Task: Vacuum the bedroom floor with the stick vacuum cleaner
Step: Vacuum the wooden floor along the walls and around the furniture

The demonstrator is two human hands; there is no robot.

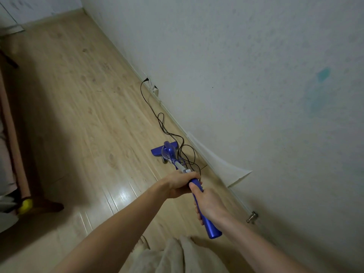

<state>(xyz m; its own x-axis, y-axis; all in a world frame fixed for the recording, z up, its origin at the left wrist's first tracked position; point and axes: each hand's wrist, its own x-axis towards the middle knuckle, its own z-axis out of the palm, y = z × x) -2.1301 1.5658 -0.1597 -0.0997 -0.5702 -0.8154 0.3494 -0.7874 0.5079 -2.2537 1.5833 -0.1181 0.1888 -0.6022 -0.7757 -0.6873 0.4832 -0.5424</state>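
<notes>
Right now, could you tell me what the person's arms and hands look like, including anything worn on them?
Both forearms are bare right to the frame edge, with no sleeve in sight. The left hand and the right hand wear no gloves, and no rings, watch or bracelet show on the visible sides. Light, fluffy fabric at the bottom edge appears to be the person's clothing.

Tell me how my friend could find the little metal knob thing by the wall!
Start at the big pale wall on the right and follow its bottom edge along the wooden floor toward the person. Past the curling white sheet, near the right hand, sits a small metal knob. It is the only shiny silver thing there.
</notes>
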